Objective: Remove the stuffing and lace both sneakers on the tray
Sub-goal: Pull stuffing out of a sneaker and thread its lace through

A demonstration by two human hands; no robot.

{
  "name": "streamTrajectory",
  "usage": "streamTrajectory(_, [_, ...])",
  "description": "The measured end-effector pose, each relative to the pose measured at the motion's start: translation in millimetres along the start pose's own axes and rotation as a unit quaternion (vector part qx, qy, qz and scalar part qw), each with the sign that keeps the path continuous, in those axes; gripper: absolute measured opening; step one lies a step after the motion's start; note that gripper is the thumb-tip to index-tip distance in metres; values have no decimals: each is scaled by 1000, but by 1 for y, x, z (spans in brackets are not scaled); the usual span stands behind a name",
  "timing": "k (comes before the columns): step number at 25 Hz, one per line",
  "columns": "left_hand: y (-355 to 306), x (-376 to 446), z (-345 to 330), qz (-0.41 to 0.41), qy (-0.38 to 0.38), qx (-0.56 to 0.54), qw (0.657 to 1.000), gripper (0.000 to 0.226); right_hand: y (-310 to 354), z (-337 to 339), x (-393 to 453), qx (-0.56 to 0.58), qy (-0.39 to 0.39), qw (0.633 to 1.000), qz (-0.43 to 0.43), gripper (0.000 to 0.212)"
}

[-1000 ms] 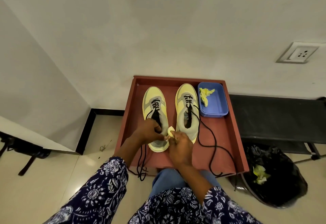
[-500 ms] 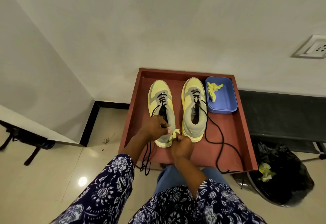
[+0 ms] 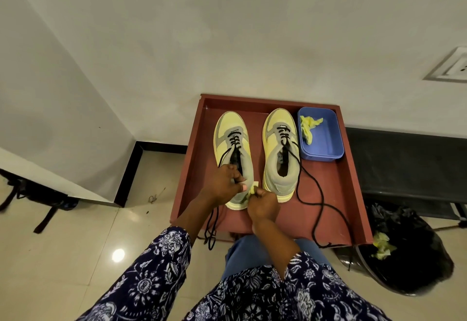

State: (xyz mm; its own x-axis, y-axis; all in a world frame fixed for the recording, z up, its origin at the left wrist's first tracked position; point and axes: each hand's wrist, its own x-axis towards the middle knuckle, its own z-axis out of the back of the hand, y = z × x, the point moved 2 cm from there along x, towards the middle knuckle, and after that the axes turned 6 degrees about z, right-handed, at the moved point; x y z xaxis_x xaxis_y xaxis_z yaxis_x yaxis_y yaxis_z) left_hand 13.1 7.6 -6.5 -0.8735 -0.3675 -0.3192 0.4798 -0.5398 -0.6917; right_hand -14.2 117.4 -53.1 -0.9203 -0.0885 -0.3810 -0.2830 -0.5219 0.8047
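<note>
Yellow stuffing (image 3: 253,188) still pinched by right hand (image 3: 262,204), barely shifted

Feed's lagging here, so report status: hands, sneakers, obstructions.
Left hand grips left sneaker collar. Right hand pinches yellow stuffing at its heel. Right sneaker partly laced, lace trailing over tray. Nothing blocking.

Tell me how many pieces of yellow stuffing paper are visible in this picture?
3. One yellow stuffing paper piece lies in the blue bin on the tray; one is pinched by the right hand beside the left sneaker; one is in the black bag. More may be hidden inside.
</note>
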Motion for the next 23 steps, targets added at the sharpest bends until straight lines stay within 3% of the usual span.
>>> streamTrajectory(3, [0,-1,1,-4,0,1,1000,22,6,0,7,14,-4,999,31,30])
streamTrajectory(9, [-1,-1,3,23,7,-10,1000,23,-15,-8,-18,-56,24,996,72,21])
streamTrajectory(13, [0,-1,4,10,14,-7,1000,23,-12,-4,-10,-26,36,998,52,23])
streamTrajectory(23, [30,-2,16,36,53,13,998,17,29,-9,25,-11,58,988,143,34])
